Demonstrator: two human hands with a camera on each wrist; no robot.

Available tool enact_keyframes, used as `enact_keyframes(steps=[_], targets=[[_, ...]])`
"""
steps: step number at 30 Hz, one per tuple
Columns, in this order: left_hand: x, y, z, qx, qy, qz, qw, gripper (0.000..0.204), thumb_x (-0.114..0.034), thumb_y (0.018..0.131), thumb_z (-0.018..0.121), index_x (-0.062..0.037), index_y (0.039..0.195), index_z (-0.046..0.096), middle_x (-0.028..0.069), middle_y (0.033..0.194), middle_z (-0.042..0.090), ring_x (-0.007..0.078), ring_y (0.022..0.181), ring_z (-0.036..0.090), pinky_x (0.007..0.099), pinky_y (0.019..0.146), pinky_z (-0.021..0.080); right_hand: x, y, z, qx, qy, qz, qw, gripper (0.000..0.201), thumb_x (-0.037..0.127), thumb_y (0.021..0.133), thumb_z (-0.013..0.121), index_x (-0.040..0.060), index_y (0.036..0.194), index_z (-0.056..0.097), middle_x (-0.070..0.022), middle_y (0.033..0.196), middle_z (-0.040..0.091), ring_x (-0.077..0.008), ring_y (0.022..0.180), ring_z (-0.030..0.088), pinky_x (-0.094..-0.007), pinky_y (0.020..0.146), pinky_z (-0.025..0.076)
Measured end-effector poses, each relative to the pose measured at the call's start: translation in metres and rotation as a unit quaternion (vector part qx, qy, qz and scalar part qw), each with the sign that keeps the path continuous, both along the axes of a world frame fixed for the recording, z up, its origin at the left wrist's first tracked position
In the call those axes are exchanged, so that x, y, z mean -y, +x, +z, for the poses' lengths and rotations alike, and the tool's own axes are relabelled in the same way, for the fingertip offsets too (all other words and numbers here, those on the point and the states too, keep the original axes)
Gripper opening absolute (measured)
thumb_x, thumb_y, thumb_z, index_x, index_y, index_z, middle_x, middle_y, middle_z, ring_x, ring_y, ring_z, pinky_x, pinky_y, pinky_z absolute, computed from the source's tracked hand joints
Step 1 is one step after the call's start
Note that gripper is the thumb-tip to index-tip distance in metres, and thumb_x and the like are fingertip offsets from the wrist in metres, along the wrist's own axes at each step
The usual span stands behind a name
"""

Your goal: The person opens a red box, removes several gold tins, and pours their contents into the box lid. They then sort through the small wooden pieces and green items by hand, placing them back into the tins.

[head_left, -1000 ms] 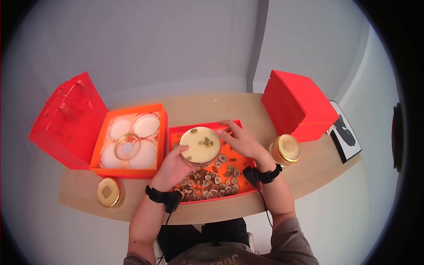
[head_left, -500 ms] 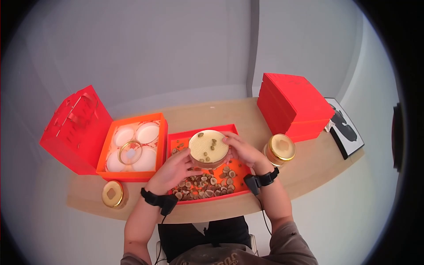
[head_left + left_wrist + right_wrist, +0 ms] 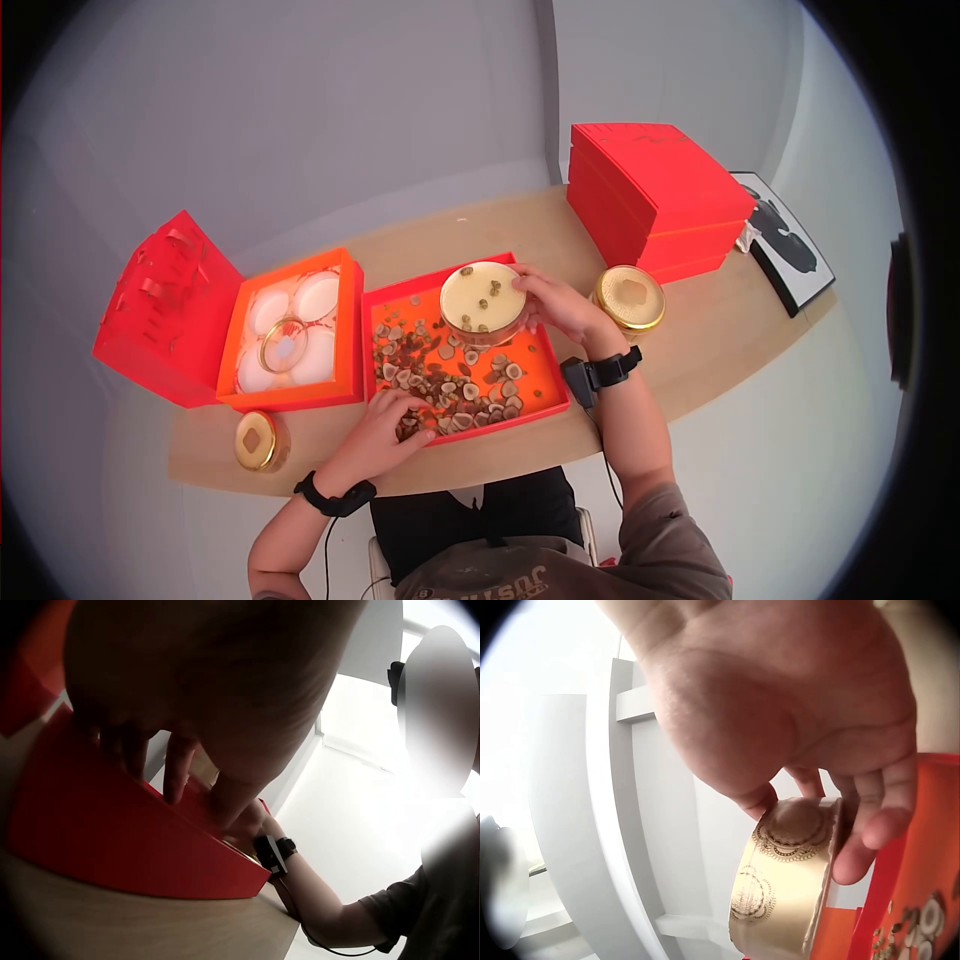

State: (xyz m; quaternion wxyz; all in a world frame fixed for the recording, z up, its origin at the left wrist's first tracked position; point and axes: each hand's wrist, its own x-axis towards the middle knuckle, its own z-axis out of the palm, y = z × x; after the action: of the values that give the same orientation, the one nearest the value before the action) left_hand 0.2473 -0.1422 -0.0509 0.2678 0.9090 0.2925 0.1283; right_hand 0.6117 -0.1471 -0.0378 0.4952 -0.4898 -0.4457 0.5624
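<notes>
My right hand (image 3: 560, 305) grips a round tub (image 3: 480, 300) at its right side, thumb and fingers around the rim. The tub's cream-coloured top carries several small greenish-brown dried bits; its gold patterned side (image 3: 787, 877) shows in the right wrist view. It is over the far part of a red tray (image 3: 540, 412) with an orange floor. Brown and pale dried slices (image 3: 450, 385) lie scattered in that tray. My left hand (image 3: 380, 435) reaches over the tray's near left edge, its fingers apart and pointing down among the slices. The tray wall (image 3: 135, 832) partly hides those fingertips.
Left of the tray stands an orange box (image 3: 350, 375) with white round hollows and a clear gold-rimmed ring (image 3: 283, 345), beside a red bag (image 3: 165, 320). Gold-lidded jars (image 3: 258, 442) stand left and right (image 3: 630, 298). Red boxes (image 3: 660, 200) and a framed picture (image 3: 790, 245) are at right.
My left hand has let go of the tub and moved down to the dried slices. The right hand, earlier at the tub's far side, now holds it alone, slightly farther right.
</notes>
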Motion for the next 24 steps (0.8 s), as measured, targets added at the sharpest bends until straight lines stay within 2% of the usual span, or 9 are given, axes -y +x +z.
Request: enact_keyframes(steps=[2, 4, 5, 7, 8, 10, 13, 20, 24], targets=[[-0.001, -0.001, -0.009, -0.003, -0.026, 0.009, 1.0, 0.042, -0.027, 0.093, 0.076, -0.007, 0.127, 0.062, 0.0147, 0.132, 0.055, 0.0288, 0.12, 0.055, 0.0353, 0.097, 0.051, -0.002, -0.001, -0.003, 0.004, 0.003, 0.003, 1.0, 0.049, 0.03, 0.105, 0.048, 0.006, 0.148, 0.045, -0.0039, 0.1, 0.066, -0.0109, 0.075, 0.065, -0.0254, 0.065, 0.051], [-0.003, 0.0, -0.013, 0.033, -0.073, 0.049, 0.996, 0.045, -0.037, 0.091, 0.075, -0.0059, 0.121, 0.064, 0.0137, 0.118, 0.058, 0.0317, 0.116, 0.054, 0.0427, 0.102, 0.046, -0.002, -0.004, -0.006, 0.007, 0.005, 0.008, 1.0, 0.049, 0.029, 0.105, 0.049, 0.006, 0.149, 0.045, -0.0034, 0.1, 0.066, -0.0105, 0.075, 0.065, -0.0253, 0.066, 0.05], [-0.002, -0.001, -0.013, 0.032, -0.074, 0.053, 0.995, 0.045, -0.037, 0.091, 0.075, -0.0059, 0.121, 0.064, 0.0137, 0.118, 0.058, 0.0317, 0.116, 0.054, 0.0427, 0.102, 0.046, -0.002, -0.005, -0.006, 0.007, 0.005, 0.001, 1.0, 0.05, 0.03, 0.105, 0.049, 0.0062, 0.149, 0.045, -0.0028, 0.099, 0.065, -0.0102, 0.075, 0.064, -0.0248, 0.066, 0.05], [0.005, 0.005, 0.005, -0.026, -0.026, -0.011, 0.999, 0.041, -0.032, 0.089, 0.078, -0.0069, 0.119, 0.065, 0.0123, 0.118, 0.059, 0.0291, 0.112, 0.056, 0.0397, 0.095, 0.05, -0.002, -0.007, -0.006, 0.008, 0.003, -0.003, 1.0, 0.05, 0.03, 0.105, 0.05, 0.0064, 0.149, 0.045, -0.0022, 0.098, 0.065, -0.0099, 0.075, 0.063, -0.0243, 0.067, 0.05], [0.006, 0.004, 0.002, -0.026, -0.027, -0.009, 0.999, 0.041, -0.032, 0.089, 0.078, -0.0069, 0.119, 0.065, 0.0123, 0.118, 0.059, 0.0291, 0.112, 0.056, 0.0397, 0.095, 0.05, -0.001, -0.007, -0.006, 0.015, 0.004, -0.007, 1.0, 0.051, 0.031, 0.105, 0.05, 0.0065, 0.149, 0.044, -0.0021, 0.098, 0.065, -0.0098, 0.076, 0.063, -0.0244, 0.067, 0.05], [0.006, 0.003, -0.009, -0.029, 0.075, -0.02, 0.997, 0.042, -0.036, 0.089, 0.078, -0.0073, 0.117, 0.066, 0.0122, 0.113, 0.06, 0.0313, 0.111, 0.056, 0.0401, 0.096, 0.048, 0.001, -0.007, -0.004, 0.021, 0.002, -0.009, 1.0, 0.051, 0.031, 0.104, 0.051, 0.0065, 0.149, 0.044, -0.002, 0.098, 0.064, -0.0098, 0.076, 0.063, -0.0244, 0.067, 0.05], [0.001, 0.002, -0.011, -0.054, 0.041, -0.022, 0.997, 0.046, -0.043, 0.09, 0.075, -0.0067, 0.117, 0.065, 0.0121, 0.115, 0.06, 0.0324, 0.112, 0.055, 0.0423, 0.098, 0.045, 0.0, -0.005, -0.003, 0.026, -0.001, 0.001, 1.0, 0.053, 0.032, 0.104, 0.052, 0.0062, 0.149, 0.044, -0.0019, 0.099, 0.064, -0.0096, 0.077, 0.062, -0.0251, 0.067, 0.051], [-0.007, 0.004, -0.011, -0.025, 0.057, 0.015, 0.998, 0.047, -0.042, 0.09, 0.075, -0.0069, 0.118, 0.064, 0.0133, 0.117, 0.059, 0.0326, 0.113, 0.054, 0.0428, 0.099, 0.045, -0.001, -0.001, -0.012, -0.006, -0.017, -0.008, 1.0, 0.056, 0.03, 0.104, 0.049, 0.0051, 0.153, 0.038, -0.005, 0.103, 0.063, -0.0119, 0.08, 0.061, -0.0276, 0.068, 0.052], [-0.01, 0.007, -0.004, -0.048, 0.011, 0.014, 0.999, 0.044, -0.039, 0.091, 0.076, -0.0079, 0.119, 0.063, 0.0125, 0.116, 0.058, 0.0319, 0.113, 0.055, 0.0421, 0.099, 0.047, 0.001, -0.007, -0.01, -0.026, -0.011, -0.025, 0.999, 0.056, 0.03, 0.104, 0.051, 0.0064, 0.153, 0.039, -0.002, 0.093, 0.063, -0.0087, 0.074, 0.062, -0.0241, 0.065, 0.049]])
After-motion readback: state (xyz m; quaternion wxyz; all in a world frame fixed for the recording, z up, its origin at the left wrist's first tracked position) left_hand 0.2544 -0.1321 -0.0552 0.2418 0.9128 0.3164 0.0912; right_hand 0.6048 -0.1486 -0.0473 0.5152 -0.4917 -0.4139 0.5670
